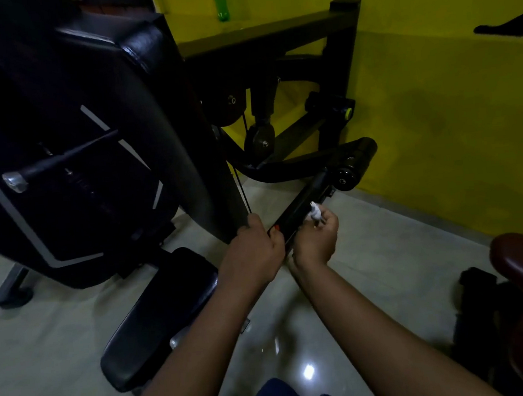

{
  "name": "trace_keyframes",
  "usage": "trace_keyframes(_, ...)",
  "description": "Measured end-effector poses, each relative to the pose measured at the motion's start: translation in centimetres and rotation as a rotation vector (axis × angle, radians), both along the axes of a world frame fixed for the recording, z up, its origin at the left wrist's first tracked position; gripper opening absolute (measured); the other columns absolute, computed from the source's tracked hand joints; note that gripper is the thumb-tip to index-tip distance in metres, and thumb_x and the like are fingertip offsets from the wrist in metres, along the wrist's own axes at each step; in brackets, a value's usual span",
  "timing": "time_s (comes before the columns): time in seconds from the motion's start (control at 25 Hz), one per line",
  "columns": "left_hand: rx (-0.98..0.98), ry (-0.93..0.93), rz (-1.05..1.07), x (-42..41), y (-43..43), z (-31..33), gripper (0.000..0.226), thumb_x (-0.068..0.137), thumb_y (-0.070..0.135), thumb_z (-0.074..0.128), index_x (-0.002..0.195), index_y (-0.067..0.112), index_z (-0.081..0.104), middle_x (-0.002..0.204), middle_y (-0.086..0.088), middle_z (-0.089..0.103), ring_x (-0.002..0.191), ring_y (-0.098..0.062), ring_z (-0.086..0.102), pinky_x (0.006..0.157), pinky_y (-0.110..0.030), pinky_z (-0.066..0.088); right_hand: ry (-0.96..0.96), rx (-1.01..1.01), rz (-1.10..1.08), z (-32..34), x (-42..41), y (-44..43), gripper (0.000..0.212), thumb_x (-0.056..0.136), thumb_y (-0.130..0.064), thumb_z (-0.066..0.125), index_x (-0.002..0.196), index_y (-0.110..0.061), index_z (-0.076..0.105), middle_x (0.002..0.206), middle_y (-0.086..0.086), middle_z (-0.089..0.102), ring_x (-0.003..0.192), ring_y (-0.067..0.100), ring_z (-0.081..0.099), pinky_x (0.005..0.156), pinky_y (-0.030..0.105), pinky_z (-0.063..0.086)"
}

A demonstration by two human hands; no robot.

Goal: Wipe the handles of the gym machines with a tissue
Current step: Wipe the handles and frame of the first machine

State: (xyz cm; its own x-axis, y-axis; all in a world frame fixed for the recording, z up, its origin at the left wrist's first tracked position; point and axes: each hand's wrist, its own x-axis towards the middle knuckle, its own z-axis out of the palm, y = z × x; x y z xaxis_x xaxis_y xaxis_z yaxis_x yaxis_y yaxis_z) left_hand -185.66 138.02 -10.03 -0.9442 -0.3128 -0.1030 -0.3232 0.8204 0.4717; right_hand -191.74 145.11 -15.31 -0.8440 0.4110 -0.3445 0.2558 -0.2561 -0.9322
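Our left hand (254, 247) grips the near end of the black handle (301, 208); our right hand (314, 240) pinches a white tissue (316, 213) against the handle's side, just beyond the left. The handle slants above the floor (372, 250), near the padded seat's (159, 315) far end.

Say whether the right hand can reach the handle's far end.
Probably yes: the right hand holds the tissue against the handle, with bare bar beyond it up to the roller pad; the left hand grips the near end.

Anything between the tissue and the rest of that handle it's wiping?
Nothing visible. The tissue in the right grip sits against the handle; the left grip holds the handle's near end, off the remaining stretch.
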Motion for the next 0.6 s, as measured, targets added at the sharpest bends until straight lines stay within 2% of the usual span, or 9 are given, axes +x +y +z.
trace_keyframes(0.04,0.008,-0.001,0.014,0.0,0.0,0.1,0.033,0.1,0.042,0.033,0.117,0.013,0.037,0.109,-0.016,0.055,0.088,-0.031,0.059,0.067,-0.034,0.04,-0.039,-0.223,0.032,-0.6,1.0,-0.8,0.015,0.1,-0.017,0.05,0.111,-0.017,0.06,0.11,0.005,0.065,0.099,0.022,0.063,0.076,0.025,0.056)
trace_keyframes(0.08,0.016,-0.01,0.021,0.1,0.1,0.3,0.036,0.1,0.041,0.032,0.123,0.013,0.035,0.116,-0.017,0.05,0.094,-0.033,0.059,0.071,-0.034,0.041,-0.096,-0.463,0.103,-0.7,2.4,-1.2,0.02,0.101,-0.013,0.047,0.115,-0.013,0.06,0.11,0.012,0.066,0.096,0.028,0.065,0.074,0.033,0.058)
trace_keyframes(0.12,0.024,-0.022,0.02,0.1,0.2,0.4,0.039,0.101,0.041,0.031,0.128,0.013,0.033,0.121,-0.017,0.046,0.098,-0.034,0.057,0.074,-0.036,0.042,-0.191,-0.642,0.187,-0.7,3.4,-1.3,0.023,0.101,-0.01,0.044,0.117,-0.01,0.06,0.107,0.016,0.067,0.089,0.029,0.067,0.066,0.035,0.059)
trace_keyframes(0.2,0.035,-0.044,0.015,0.1,0.2,0.5,0.041,0.102,0.04,0.028,0.133,0.015,0.031,0.125,-0.018,0.043,0.101,-0.035,0.056,0.078,-0.039,0.043,-0.367,-0.783,0.291,-0.5,2.9,-0.8,0.025,0.102,-0.01,0.04,0.115,-0.005,0.061,0.095,0.018,0.068,0.071,0.027,0.07,0.052,0.033,0.056)
trace_keyframes(0.28,0.045,-0.048,0.015,0.2,0.1,0.7,0.038,0.102,0.037,0.028,0.132,0.014,0.032,0.125,-0.019,0.044,0.1,-0.035,0.056,0.077,-0.038,0.042,-0.41,-0.829,0.221,-0.8,0.4,-0.2,0.03,0.102,-0.005,0.035,0.118,0.002,0.059,0.094,0.021,0.066,0.074,0.029,0.069,0.059,0.039,0.057)
trace_keyframes(0.4,0.025,-0.048,-0.044,0.4,0.1,1.1,0.032,0.104,0.032,0.026,0.125,0.011,0.038,0.118,-0.017,0.047,0.096,-0.033,0.055,0.079,-0.04,0.045,-0.33,-0.879,0.04,-0.5,-2.5,0.6,0.031,0.097,0.005,0.035,0.113,0.0,0.06,0.12,0.024,0.061,0.1,0.032,0.061,0.095,0.045,0.05)
trace_keyframes(0.44,0.008,-0.05,-0.072,0.5,0.1,1.2,0.031,0.104,0.03,0.025,0.123,0.01,0.04,0.118,-0.016,0.048,0.097,-0.033,0.054,0.081,-0.043,0.046,-0.288,-0.845,0.042,-0.7,-2.1,0.7,0.031,0.096,0.006,0.037,0.112,-0.004,0.061,0.125,0.022,0.059,0.105,0.031,0.06,0.1,0.043,0.047)
trace_keyframes(0.48,0.002,-0.047,-0.086,0.4,0.1,1.1,0.032,0.104,0.029,0.025,0.124,0.009,0.041,0.118,-0.016,0.049,0.098,-0.032,0.054,0.082,-0.043,0.047,-0.242,-0.785,0.072,-0.7,-1.1,0.8,0.03,0.096,0.007,0.04,0.114,-0.005,0.061,0.125,0.02,0.059,0.105,0.029,0.06,0.099,0.038,0.048)
trace_keyframes(0.6,0.031,0.014,-0.094,0.1,-0.2,0.5,0.036,0.104,0.034,0.024,0.134,0.021,0.039,0.112,-0.015,0.057,0.091,-0.027,0.057,0.075,-0.038,0.047,-0.163,-0.639,0.119,-0.4,1.2,1.1,0.028,0.094,0.007,0.049,0.119,-0.001,0.059,0.104,0.016,0.063,0.082,0.02,0.061,0.072,0.025,0.053)
